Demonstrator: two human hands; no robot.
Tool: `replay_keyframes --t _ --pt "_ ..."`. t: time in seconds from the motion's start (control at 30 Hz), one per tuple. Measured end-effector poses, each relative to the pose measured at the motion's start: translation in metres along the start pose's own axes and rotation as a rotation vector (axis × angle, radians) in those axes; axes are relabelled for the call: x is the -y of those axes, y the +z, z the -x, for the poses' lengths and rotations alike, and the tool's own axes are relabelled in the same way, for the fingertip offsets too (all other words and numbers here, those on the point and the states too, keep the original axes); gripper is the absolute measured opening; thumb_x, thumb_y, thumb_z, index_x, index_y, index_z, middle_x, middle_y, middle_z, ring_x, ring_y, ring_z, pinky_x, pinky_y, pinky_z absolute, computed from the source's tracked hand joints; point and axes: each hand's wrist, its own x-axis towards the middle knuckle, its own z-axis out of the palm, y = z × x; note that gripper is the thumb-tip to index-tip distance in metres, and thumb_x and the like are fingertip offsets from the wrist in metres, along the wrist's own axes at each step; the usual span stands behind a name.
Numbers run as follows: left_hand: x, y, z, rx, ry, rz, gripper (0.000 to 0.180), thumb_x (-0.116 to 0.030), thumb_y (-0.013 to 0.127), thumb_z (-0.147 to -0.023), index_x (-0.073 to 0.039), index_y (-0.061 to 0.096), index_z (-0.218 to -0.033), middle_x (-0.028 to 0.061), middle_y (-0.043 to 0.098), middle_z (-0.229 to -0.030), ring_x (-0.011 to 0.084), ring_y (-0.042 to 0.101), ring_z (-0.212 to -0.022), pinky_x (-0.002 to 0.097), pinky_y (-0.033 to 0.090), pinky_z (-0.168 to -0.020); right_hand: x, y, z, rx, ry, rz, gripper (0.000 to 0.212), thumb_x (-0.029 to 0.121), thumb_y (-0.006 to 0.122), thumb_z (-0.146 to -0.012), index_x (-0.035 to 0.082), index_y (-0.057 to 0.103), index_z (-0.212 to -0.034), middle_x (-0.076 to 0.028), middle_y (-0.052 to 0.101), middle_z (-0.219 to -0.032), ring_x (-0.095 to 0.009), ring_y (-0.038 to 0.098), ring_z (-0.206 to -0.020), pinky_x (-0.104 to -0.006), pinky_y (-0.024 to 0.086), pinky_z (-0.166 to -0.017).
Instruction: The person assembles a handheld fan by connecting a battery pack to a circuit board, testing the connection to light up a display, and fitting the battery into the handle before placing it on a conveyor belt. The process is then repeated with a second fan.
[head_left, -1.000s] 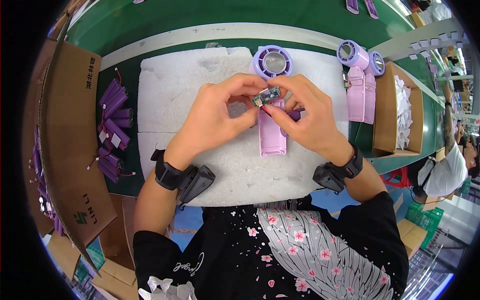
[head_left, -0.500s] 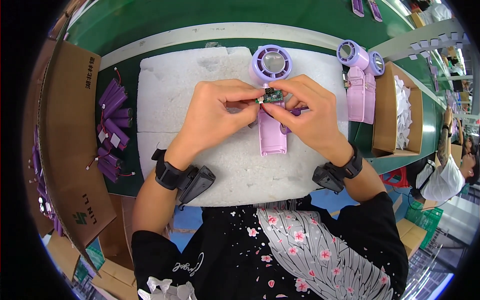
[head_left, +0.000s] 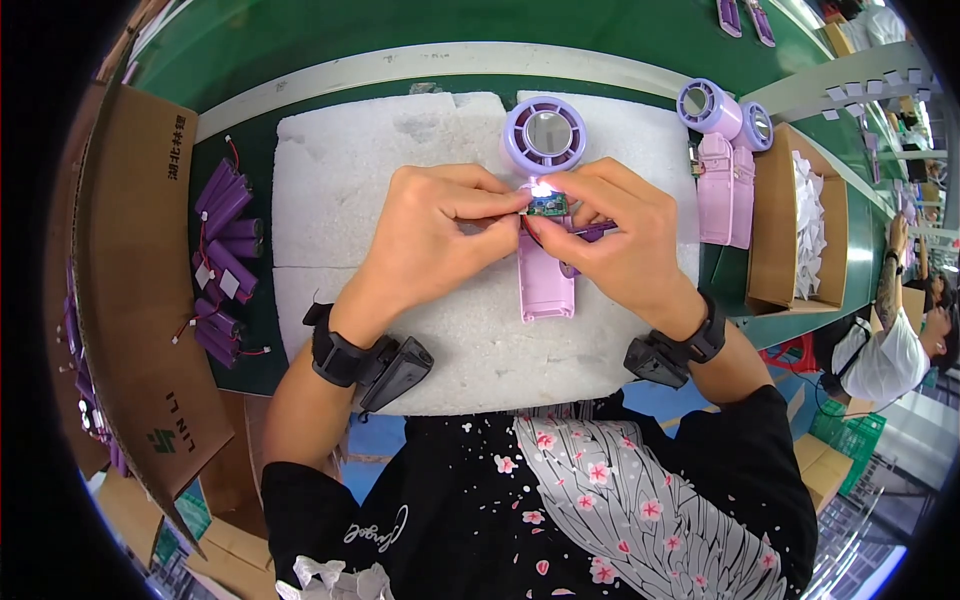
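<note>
A small green circuit board is held over the handle of a handheld fan, and a bright white light glows at its upper edge. My right hand is closed, pinching the board between thumb and fingers. A purple battery shows partly beneath that hand. At the board's left end, my left hand is closed on the battery's wire plug, mostly hidden by the fingertips. Dark and red wires run down from there. The fan's round lilac head points away from me, above its open pink handle shell.
White foam sheets lie under the work. Several purple batteries with wires sit at left beside a tall cardboard box. At right are more fans, pink shells and a carton of white pieces. A co-worker is far right.
The board's display, dark digits before, now glows bright white. Both hands, the board and the fan have shifted slightly toward me.
</note>
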Motion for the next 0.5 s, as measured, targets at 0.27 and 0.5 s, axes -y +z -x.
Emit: replay_keyframes --t 0.27,0.5 --pt "0.003 -0.003 -0.001 0.075 -0.087 0.178 0.024 0.008 0.064 -0.078 0.005 0.07 -0.101 0.0104 0.066 -0.099 0.0143 0.065 -0.08 0.0262 0.054 -0.069 0.005 -0.007 0.0 0.067 0.135 -0.099 0.027 0.002 0.077 -0.072 0.001 0.07 -0.098 -0.008 0.065 -0.086 -0.009 0.058 -0.053 -0.0218 0.044 -0.049" --pt "0.005 0.001 -0.001 0.1 -0.144 0.294 0.023 0.003 0.064 -0.078 0.001 0.067 -0.101 0.0094 0.067 -0.091 0.0134 0.065 -0.076 0.0259 0.054 -0.073 0.008 -0.014 -0.001 0.12 0.177 -0.07 0.019 0.002 0.075 -0.075 -0.001 0.068 -0.093 -0.009 0.065 -0.085 -0.009 0.057 -0.051 -0.0229 0.042 -0.048"
